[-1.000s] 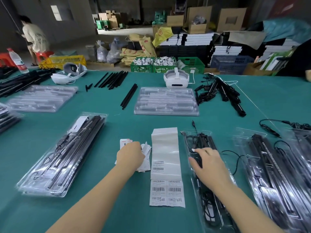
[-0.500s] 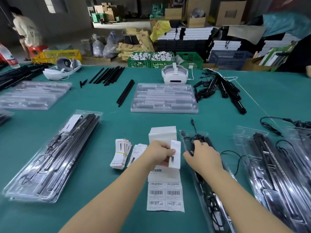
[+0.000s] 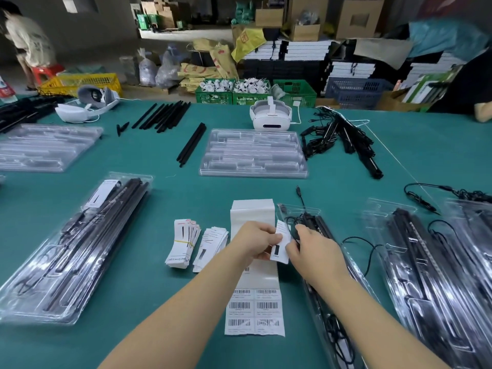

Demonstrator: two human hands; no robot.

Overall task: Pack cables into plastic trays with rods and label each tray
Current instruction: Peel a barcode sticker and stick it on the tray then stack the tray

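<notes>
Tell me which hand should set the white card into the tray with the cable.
Left. The left hand already pinches the white card in its fingers, right beside the tray. The right hand rests on the black cable in that tray, so it likely should keep holding it down.

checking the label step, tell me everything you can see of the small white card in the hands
The small white card is a narrow paper slip, taller than wide, with a black bar printed near its lower end and faint small print beside it. It is held off the table, roughly upright and slightly tilted. The left hand pinches its left edge with thumb and fingers; the right hand touches its right edge. It hangs over the strip of barcode labels, beside the top of the packed tray.
</notes>
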